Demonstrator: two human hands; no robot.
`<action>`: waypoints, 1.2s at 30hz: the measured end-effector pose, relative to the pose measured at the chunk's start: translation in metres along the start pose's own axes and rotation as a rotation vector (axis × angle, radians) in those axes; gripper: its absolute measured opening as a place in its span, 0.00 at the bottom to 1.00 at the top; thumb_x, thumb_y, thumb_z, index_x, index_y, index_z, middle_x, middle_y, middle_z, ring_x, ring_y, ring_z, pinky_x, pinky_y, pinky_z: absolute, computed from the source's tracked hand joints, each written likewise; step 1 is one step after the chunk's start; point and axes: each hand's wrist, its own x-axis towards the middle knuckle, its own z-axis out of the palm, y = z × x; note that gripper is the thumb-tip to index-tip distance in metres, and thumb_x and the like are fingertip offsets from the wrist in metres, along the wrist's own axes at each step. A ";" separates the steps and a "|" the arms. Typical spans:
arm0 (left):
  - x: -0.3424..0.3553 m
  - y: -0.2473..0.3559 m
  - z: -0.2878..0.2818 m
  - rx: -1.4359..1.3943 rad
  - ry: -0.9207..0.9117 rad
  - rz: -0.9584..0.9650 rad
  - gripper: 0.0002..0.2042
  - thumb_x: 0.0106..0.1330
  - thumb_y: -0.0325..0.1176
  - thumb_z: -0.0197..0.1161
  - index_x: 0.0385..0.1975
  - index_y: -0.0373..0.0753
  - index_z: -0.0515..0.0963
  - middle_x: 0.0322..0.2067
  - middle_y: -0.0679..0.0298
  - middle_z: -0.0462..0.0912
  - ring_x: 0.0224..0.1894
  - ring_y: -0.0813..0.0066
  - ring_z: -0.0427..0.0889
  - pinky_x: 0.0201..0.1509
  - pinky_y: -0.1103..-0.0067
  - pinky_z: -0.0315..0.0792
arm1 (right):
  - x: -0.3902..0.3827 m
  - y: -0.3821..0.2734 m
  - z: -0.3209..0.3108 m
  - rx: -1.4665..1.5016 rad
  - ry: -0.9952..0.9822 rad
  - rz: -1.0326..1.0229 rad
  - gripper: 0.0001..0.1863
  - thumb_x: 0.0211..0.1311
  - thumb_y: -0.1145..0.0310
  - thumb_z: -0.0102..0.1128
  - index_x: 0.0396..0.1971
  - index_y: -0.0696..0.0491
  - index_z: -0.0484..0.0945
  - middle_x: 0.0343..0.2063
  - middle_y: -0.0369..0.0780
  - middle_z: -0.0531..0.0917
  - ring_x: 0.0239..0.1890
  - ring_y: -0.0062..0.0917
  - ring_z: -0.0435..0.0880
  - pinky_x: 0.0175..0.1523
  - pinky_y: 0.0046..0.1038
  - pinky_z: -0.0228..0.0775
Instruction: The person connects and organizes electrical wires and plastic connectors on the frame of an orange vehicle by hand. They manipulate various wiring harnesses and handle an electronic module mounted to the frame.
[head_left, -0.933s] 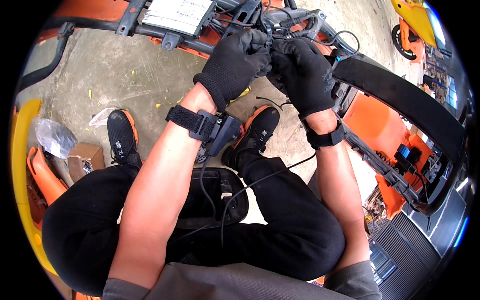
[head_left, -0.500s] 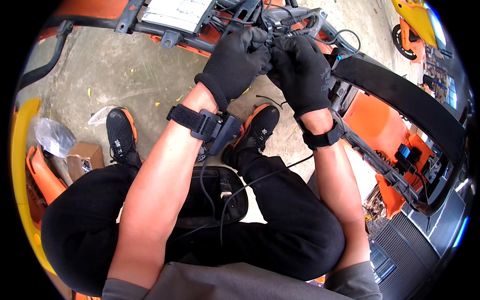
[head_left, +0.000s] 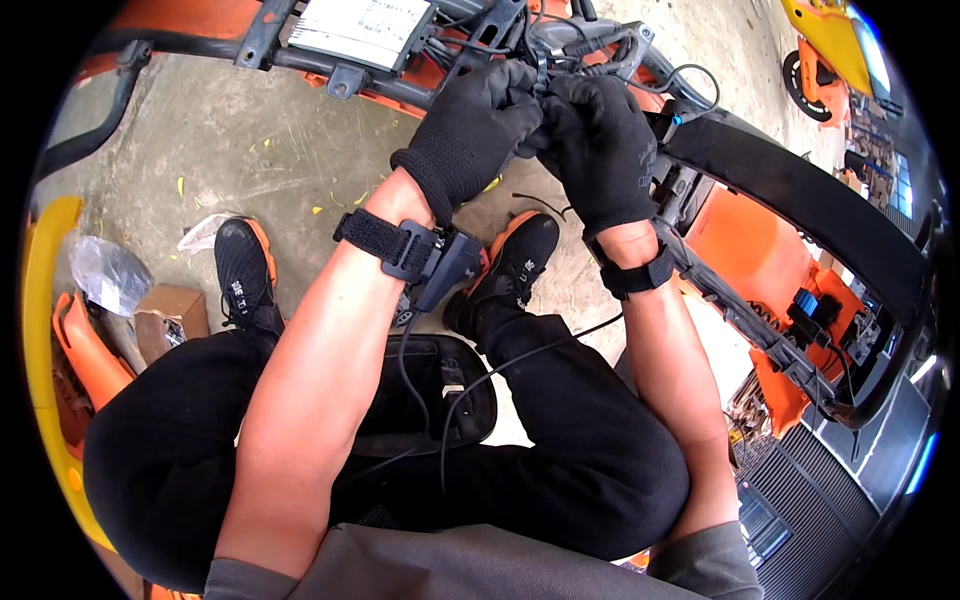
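Nearest, a seated person's black-trousered legs [head_left: 590, 440] spread around a shallow black case [head_left: 486, 405]. Farther off, black-and-orange sneakers [head_left: 246, 270] rest on the concrete floor [head_left: 330, 150].

Beyond them, the left hand [head_left: 475, 115] and right hand [head_left: 598, 150], in black knit gloves, meet at a vehicle frame [head_left: 200, 45]. The fingers of both are curled inward, nearly touching; their tips are hidden, so whether they grip anything cannot be told.

Just beyond the fingers lie the black cables [head_left: 602, 68], bunched along the frame. They would probably handle as light, springy and rather smooth; the sheathed lengths look a safer hold than any plug ends. They look thin, matte and tangled, one looping right.

Left of them sits a flat box with a white label [head_left: 360, 30]. Far right stands a yellow-and-orange scooter [head_left: 835, 50].
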 end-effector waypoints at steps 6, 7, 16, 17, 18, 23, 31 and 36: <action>0.002 -0.005 0.000 -0.033 0.020 -0.019 0.10 0.67 0.23 0.60 0.47 0.35 0.77 0.37 0.64 0.83 0.38 0.82 0.82 0.43 0.81 0.80 | -0.001 -0.001 -0.001 0.028 -0.009 0.020 0.09 0.58 0.72 0.65 0.38 0.55 0.79 0.37 0.45 0.81 0.45 0.46 0.79 0.49 0.41 0.72; -0.001 -0.002 0.003 -0.121 0.031 -0.056 0.10 0.67 0.23 0.60 0.47 0.35 0.77 0.37 0.65 0.83 0.38 0.82 0.82 0.44 0.81 0.80 | -0.002 -0.001 -0.002 0.029 -0.010 0.022 0.09 0.58 0.72 0.65 0.39 0.55 0.79 0.37 0.45 0.81 0.45 0.45 0.79 0.49 0.41 0.72; -0.005 0.006 0.005 -0.198 0.092 -0.110 0.10 0.68 0.19 0.56 0.46 0.35 0.78 0.38 0.65 0.83 0.39 0.80 0.83 0.44 0.82 0.81 | -0.003 0.002 0.000 0.136 -0.014 0.112 0.10 0.56 0.73 0.66 0.38 0.54 0.79 0.36 0.44 0.82 0.42 0.45 0.80 0.48 0.40 0.73; -0.004 0.008 0.006 -0.159 0.094 -0.103 0.10 0.67 0.18 0.56 0.46 0.34 0.78 0.38 0.65 0.84 0.39 0.80 0.84 0.44 0.81 0.81 | -0.003 0.003 0.000 0.150 -0.019 0.127 0.09 0.56 0.73 0.66 0.38 0.54 0.79 0.36 0.44 0.82 0.42 0.45 0.80 0.47 0.40 0.73; -0.004 0.009 0.006 -0.155 0.081 -0.101 0.11 0.67 0.18 0.56 0.46 0.34 0.78 0.38 0.64 0.84 0.39 0.80 0.84 0.44 0.82 0.81 | -0.003 0.003 0.000 0.158 -0.020 0.126 0.09 0.56 0.73 0.66 0.37 0.54 0.80 0.35 0.44 0.82 0.41 0.45 0.80 0.47 0.40 0.73; -0.002 0.003 0.007 0.005 0.073 -0.008 0.11 0.65 0.19 0.57 0.46 0.33 0.79 0.39 0.60 0.86 0.40 0.75 0.85 0.44 0.77 0.80 | 0.002 0.003 -0.005 0.152 -0.034 0.082 0.08 0.55 0.74 0.66 0.36 0.55 0.79 0.33 0.45 0.81 0.39 0.45 0.80 0.45 0.40 0.72; -0.001 -0.020 0.025 0.544 0.362 0.279 0.11 0.62 0.24 0.60 0.44 0.32 0.79 0.39 0.50 0.85 0.43 0.57 0.84 0.48 0.69 0.78 | 0.002 0.000 -0.006 0.162 0.005 0.043 0.06 0.55 0.74 0.66 0.32 0.57 0.79 0.31 0.46 0.80 0.37 0.45 0.80 0.42 0.39 0.72; 0.002 -0.021 0.031 0.566 0.449 0.366 0.09 0.61 0.26 0.60 0.40 0.33 0.79 0.36 0.47 0.83 0.42 0.47 0.82 0.48 0.64 0.76 | 0.002 0.003 -0.005 0.212 -0.029 0.114 0.06 0.55 0.74 0.66 0.33 0.57 0.79 0.29 0.46 0.81 0.35 0.44 0.81 0.41 0.38 0.72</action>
